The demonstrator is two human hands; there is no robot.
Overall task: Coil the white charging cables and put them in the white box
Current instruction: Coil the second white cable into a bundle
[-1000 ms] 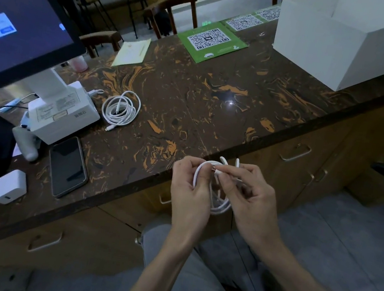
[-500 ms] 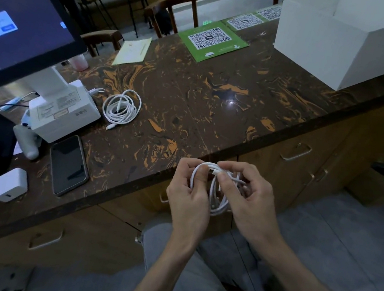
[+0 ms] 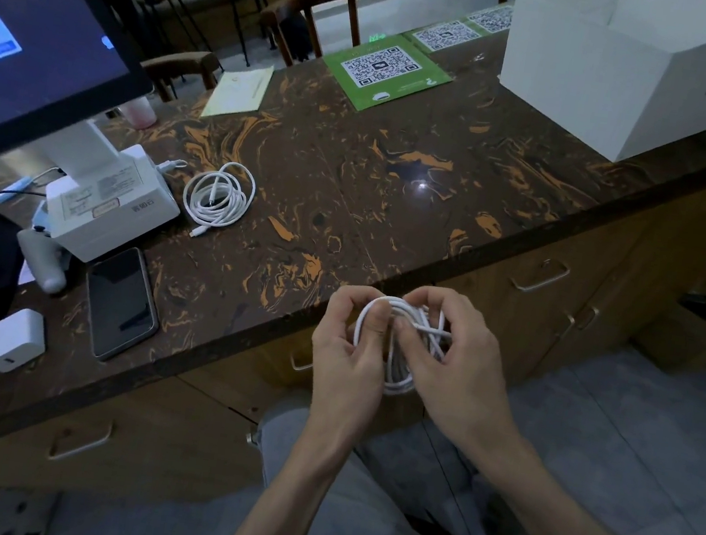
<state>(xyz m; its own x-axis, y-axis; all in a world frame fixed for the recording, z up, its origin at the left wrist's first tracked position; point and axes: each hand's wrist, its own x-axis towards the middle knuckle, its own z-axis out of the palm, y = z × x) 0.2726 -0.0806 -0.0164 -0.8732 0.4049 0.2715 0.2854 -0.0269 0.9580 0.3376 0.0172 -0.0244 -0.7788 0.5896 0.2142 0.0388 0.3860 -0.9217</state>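
A coiled white charging cable (image 3: 396,376) hangs between both hands, just off the counter's front edge. My left hand (image 3: 347,347) grips the left side of the coil with curled fingers. My right hand (image 3: 449,356) pinches strands on the coil's right side, where the cable crosses over itself. A second white cable (image 3: 219,196) lies coiled on the dark marbled counter (image 3: 353,186), beside the printer. The white box (image 3: 628,74) stands open at the counter's far right.
At the left are a monitor (image 3: 35,41) on a stand, a white receipt printer (image 3: 108,199), a dark phone (image 3: 121,302) and a white charger block (image 3: 16,339). Green QR code signs (image 3: 386,69) and a paper sheet (image 3: 239,90) lie at the back. Drawers run below the counter.
Both hands have closed in on the coil. The loose cable end that stuck up above the hands a second ago now lies wrapped across the coil's right side.
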